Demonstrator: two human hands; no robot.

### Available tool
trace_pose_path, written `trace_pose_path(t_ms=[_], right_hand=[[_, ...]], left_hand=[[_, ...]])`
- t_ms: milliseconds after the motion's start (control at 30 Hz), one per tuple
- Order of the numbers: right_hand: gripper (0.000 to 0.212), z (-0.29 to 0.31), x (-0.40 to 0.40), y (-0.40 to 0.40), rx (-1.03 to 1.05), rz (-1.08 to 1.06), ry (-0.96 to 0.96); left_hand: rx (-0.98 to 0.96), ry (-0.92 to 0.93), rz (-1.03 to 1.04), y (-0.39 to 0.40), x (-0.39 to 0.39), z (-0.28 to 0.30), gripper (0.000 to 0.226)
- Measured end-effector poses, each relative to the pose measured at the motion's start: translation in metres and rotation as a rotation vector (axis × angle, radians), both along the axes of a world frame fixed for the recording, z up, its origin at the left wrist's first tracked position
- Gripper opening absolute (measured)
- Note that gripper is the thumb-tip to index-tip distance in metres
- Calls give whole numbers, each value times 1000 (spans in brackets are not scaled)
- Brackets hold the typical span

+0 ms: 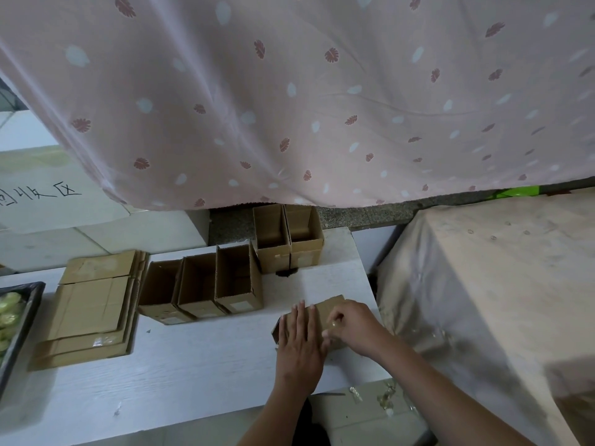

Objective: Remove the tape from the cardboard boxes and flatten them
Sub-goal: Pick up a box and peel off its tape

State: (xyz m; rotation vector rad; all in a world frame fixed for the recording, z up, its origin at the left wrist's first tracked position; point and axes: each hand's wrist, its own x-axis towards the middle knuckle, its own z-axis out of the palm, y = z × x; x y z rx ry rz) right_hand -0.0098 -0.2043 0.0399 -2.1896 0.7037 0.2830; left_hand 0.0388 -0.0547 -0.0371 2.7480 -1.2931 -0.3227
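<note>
While your flat left hand (297,341) pins the small brown cardboard box (317,317), peel the clear tape (331,333) your right hand (352,326) pinches low and slowly.

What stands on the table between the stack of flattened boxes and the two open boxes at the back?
In the head view, three open boxes stand side by side between the flattened stack and the back pair, all on the white table.

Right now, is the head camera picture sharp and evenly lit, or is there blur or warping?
Head view: soft even light, no glare; the table edge bows from wide-angle warping; left hand and right hand look slightly soft on the box.
</note>
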Motion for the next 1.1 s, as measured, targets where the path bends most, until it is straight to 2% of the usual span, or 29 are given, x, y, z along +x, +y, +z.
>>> trace_pose_path(t_ms=[67, 233, 300, 400, 500, 667, 800, 967, 1100], right_hand=[[16, -3, -4, -1, -3, -48, 0], [15, -3, -16, -1, 144, -238, 0], [9, -5, -19, -2, 44, -212, 18], [23, -7, -21, -1, -17, -125, 118], [29, -4, -21, 2, -11, -97, 172], [25, 14, -12, 10, 50, -148, 203], [27, 25, -5, 23, 91, -154, 113], [12, 32, -1, 40, 150, -123, -28], [22, 39, 17, 63, 131, -69, -65]], left_hand=[[-4, 2, -11, 2, 4, -2, 72], [0, 24, -4, 3, 6, -6, 72], [1, 46, 5, 3, 5, -7, 73], [41, 82, 5, 4, 6, -9, 72], [68, 77, 10, 6, 7, -3, 70], [72, 89, 47, 11, 10, 10, 70], [58, 67, 93, 24, 17, 26, 69], [71, 69, 180, 56, 32, 44, 67], [118, 63, 249, 92, 44, 60, 70]])
